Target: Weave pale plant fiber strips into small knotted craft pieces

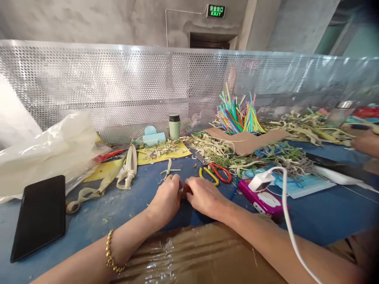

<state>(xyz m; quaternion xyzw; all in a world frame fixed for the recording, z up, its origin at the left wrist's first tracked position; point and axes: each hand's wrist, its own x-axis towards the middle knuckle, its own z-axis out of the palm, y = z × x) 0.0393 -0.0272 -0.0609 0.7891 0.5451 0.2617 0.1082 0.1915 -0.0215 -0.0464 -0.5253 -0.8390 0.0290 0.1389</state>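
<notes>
My left hand [166, 199] and my right hand [204, 196] meet on the blue table [133, 197], fingertips pinched together around a small item that I cannot make out. A gold bracelet [111, 254] sits on my left wrist. Both forearms rest over a tape-covered cardboard sheet [192, 256] at the near edge. Just beyond my right hand lie scissors with red and yellow handles [217, 173].
A black phone [40, 215] and a clear plastic bag [50, 148] are at left. A pink power bank [262, 197] with white charger and cable [286, 201] lies at right. Cut strips, coloured strips [237, 114], a green bottle [174, 126] and a perforated metal screen [118, 83] stand behind. Another person's hand [365, 142] is at far right.
</notes>
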